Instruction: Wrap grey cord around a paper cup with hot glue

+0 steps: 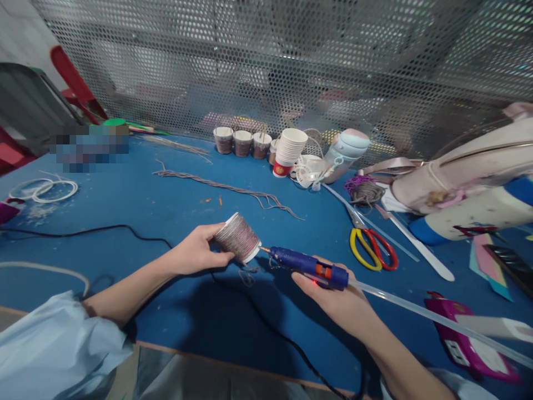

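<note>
Gripping from the left, our left hand (195, 253) is closed on a small paper cup wound round with grey-brown cord (238, 238). We hold the cup on its side, just above the blue counter (158, 205). Our right hand (337, 300) is clamped around a blue hot-glue gun with an orange trigger (308, 266). The nozzle tip meets, or all but meets, the white rim at the cup end facing the gun; we cannot tell which. A clear glue stick (416, 314) projects from the rear of the gun, and a black cable (104, 229) runs across the counter below the hands.

We judge the winding on this cup to be nearly complete. Cord covers the wall from end to end, and only the narrow white rim shows bare. A loose wisp of cord hangs beneath the cup, untrimmed.

Further out, loose lengths of grey cord (233, 190) lie on the counter. At the back, three cord-covered cups (241, 143) stand upright in a row, apparently finished. Beside them is a stack of plain white paper cups (289, 150), not yet covered. Yellow-and-red-handled scissors (372, 250) lie to the right of the gun.
</note>
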### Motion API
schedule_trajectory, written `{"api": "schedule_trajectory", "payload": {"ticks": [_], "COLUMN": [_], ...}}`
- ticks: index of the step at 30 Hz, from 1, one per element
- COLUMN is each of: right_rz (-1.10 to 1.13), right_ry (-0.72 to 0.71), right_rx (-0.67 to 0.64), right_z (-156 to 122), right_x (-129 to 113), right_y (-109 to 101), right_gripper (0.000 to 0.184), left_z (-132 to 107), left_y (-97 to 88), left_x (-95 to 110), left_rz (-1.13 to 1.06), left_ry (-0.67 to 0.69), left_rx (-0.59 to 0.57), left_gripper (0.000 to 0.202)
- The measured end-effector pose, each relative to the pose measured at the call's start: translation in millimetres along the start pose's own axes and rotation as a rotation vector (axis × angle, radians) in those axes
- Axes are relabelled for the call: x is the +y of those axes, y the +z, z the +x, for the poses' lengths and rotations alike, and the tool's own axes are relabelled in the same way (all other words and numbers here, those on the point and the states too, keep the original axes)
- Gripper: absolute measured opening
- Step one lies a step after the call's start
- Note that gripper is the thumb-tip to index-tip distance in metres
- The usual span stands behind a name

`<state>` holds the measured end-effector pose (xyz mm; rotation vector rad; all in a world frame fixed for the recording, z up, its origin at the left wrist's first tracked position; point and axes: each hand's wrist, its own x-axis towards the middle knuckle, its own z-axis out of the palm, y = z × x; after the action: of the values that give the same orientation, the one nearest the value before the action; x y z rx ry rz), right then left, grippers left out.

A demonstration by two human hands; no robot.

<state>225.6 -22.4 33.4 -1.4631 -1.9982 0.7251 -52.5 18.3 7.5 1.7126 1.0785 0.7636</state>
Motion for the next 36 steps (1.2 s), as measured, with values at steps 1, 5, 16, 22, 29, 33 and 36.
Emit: {"api": "schedule_trajectory", "payload": {"ticks": [1,5,16,22,29,33,36], "right_rz": [0.001,0.007,-0.028,-0.027,0.005,0.076,0.121], "right_ry": [-0.002,-0.032,0.140,0.158,0.246,0.224,0.221], "right_rx": [0.003,-0.001,-0.050,-0.077,0.007,-0.025,-0.048], "right_z": [0,-1,-1,-2,-8,-6,-4], "right_x": [2,2,-3,0,16,18,17], "right_y": [0,0,-6,-6,2,2,0], "right_gripper": [0.032,0.032,0.028,0.031,0.037,0.035,0.033], "left_z": [0,0,0,-1,-1,-1,-2], "left_y": [-0.1,-0.5,-1.5,-2.4,-1.7,-1.5,-1.7], "left_x": [0,0,-2,-3,-1,0,0], "left_rz": [0.005,0.020,-0.002,-0.018,-0.048,-0.046,-0.036], "left_ry": [0.000,0.008,0.058,0.102,0.108,0.121,0.137], "left_rx": [-0.006,-0.008,-0.022,-0.039,-0.038,-0.039,-0.032], "left_gripper": [0.023,0.022,0.022,0.020,0.020,0.020,0.018]}}
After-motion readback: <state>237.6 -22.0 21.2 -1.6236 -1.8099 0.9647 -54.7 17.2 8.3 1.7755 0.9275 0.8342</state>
